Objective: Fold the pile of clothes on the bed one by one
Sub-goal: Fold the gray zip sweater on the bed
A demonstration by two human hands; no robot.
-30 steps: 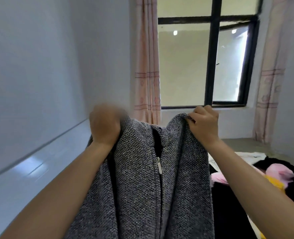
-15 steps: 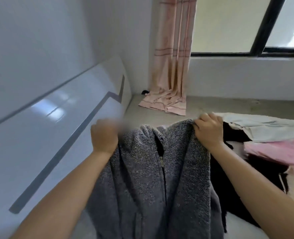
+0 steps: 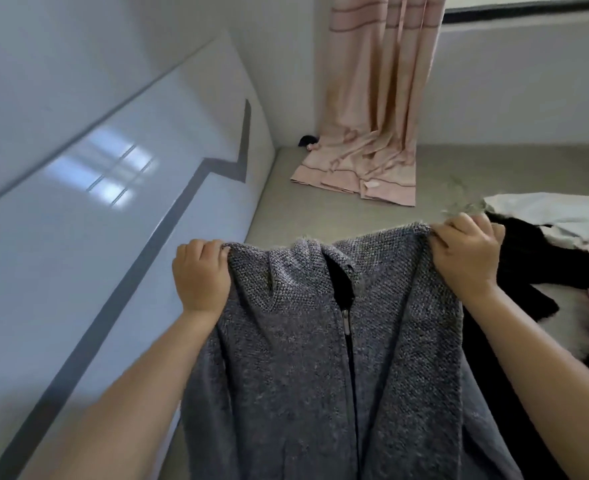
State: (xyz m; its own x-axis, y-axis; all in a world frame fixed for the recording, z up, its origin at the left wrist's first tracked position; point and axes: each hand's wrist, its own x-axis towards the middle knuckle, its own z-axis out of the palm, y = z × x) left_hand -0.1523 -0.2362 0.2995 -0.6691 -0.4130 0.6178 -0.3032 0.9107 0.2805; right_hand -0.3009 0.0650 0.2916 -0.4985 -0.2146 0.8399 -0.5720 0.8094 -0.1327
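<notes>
Grey knit zip jacket (image 3: 334,341) hangs spread in the air above the bed (image 3: 320,209), the left hand (image 3: 201,275) and the right hand (image 3: 466,258) each clenched on a shoulder. Its hem is out of view, so it may bunch under itself when lowered. Both arms reach forward, knuckles up. To the right lies the pile of clothes (image 3: 542,258), and beyond it a pink curtain (image 3: 372,133).
</notes>
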